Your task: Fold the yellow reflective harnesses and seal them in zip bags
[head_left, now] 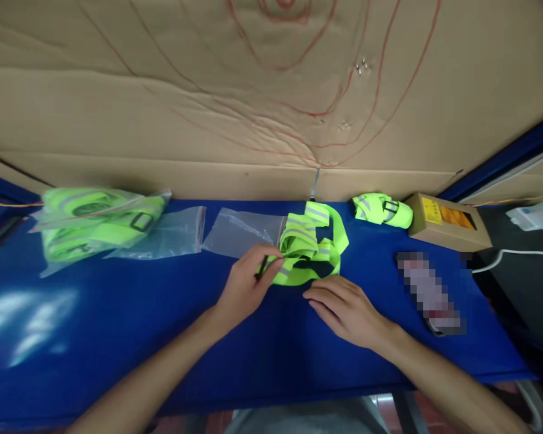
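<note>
A neon yellow-green reflective strap (pixel 301 235) with silvery stripes lies loosely folded in the middle of the blue table. My left hand (pixel 251 274) pinches its near left end, beside a black buckle (pixel 261 267). At the near edge of the strap's loop is my right hand (pixel 344 307), its fingers bent and held close together. Whether anything sits between those fingertips is hidden. Just behind my left hand, a clear plastic bag (pixel 244 232) rests flat, partly against the strap.
Bagged green straps (pixel 102 220) lie at the left, beside another clear bag (pixel 163 235). Back right are a rolled green strap (pixel 382 210) and a small cardboard box (pixel 450 223). A blurred-out phone-like object (pixel 429 292) lies right. A cardboard panel (pixel 185 120) rises behind the table.
</note>
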Tool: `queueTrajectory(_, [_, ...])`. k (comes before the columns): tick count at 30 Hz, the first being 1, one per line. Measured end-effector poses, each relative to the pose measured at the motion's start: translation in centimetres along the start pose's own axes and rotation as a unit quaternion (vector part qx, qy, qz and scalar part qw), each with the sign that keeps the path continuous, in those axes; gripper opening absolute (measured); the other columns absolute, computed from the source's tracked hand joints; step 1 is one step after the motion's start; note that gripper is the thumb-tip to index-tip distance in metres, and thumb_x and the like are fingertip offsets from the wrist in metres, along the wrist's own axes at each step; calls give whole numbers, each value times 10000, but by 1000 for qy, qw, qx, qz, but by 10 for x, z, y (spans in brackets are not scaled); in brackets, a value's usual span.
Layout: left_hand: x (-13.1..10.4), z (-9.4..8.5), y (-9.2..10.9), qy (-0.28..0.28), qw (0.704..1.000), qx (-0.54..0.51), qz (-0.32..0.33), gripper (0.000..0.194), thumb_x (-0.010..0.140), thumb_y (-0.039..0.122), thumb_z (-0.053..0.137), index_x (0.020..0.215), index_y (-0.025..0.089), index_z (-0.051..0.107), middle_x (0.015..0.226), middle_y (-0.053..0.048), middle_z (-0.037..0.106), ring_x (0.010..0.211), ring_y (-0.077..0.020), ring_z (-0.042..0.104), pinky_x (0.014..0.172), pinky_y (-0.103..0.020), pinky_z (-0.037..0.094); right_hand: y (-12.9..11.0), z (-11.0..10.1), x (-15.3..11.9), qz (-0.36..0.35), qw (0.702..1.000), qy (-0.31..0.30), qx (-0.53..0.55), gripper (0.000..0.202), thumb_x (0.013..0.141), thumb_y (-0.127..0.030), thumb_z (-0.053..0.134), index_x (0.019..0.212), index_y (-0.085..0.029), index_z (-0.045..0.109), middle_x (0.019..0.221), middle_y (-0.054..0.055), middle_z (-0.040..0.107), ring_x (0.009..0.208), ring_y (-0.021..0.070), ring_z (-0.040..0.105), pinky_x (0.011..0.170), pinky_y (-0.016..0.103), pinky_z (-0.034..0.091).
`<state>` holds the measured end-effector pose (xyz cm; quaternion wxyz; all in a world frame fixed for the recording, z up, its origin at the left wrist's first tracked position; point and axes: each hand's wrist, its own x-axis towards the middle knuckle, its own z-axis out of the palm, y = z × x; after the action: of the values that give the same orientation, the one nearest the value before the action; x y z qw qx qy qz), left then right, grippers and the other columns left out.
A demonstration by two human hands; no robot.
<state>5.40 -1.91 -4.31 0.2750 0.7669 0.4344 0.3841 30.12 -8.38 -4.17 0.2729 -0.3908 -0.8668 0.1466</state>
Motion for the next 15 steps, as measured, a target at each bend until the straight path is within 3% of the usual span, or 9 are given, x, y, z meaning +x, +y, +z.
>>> queueTrajectory(2, [-4,-13,10,27,990,-104,-94,169,996,365,610,1025,204,653,925,-20,695,811,-141,666,728,-234,540,-3,3,-1,-12,996,89,-21,341,980,-266,651,1312,-236,580,1269,119,649,1177,257,639,997,420,519])
queueTrajectory(4, [-6,-21,19,7,953,-237,-189,226,967,436,642,1003,213,643,845,4,672,640,-121,635,565,-213,508,-4,3,0,-1,994,105,-38,551,923,-382,731,1403,-229,509,1433,174,548,1363,326,523,1091,508,459])
queueTrajectory(6, [-6,-24,25,-42,891,-369,-263,295,922,505,685,974,219,629,796,22,646,500,-105,583,447,-210,461,-2,3,2,-2,996,68,-49,704,894,-434,753,1478,-208,432,1524,213,476,1448,367,441,1135,569,404])
queueTrajectory(8, [-6,-26,27,-84,840,-448,-294,362,861,547,745,920,207,638,795,15,645,506,-107,596,456,-215,485,2,4,3,-2,999,14,-40,711,922,-351,711,1530,-201,374,1480,205,547,1392,348,518,1120,563,415])
queueTrajectory(9, [-5,-28,26,-90,829,-465,-297,382,832,551,776,885,195,648,808,4,651,556,-114,622,500,-215,516,4,5,3,1,1000,-12,-26,689,935,-282,665,1547,-205,358,1404,179,622,1306,319,599,1083,530,455])
queueTrajectory(12, [0,-37,17,-47,841,-451,-294,395,814,566,784,870,187,684,851,-20,677,672,-138,653,608,-237,562,5,3,-2,17,999,-24,29,629,896,-127,528,1511,-225,442,1141,77,764,933,223,739,865,383,565])
queueTrajectory(15, [10,-49,-2,27,915,-322,-240,461,935,633,586,970,193,719,950,-65,724,778,-189,679,692,-301,575,4,-10,-6,73,990,74,92,483,861,-110,507,1306,-251,632,1084,34,782,788,183,730,716,302,569])
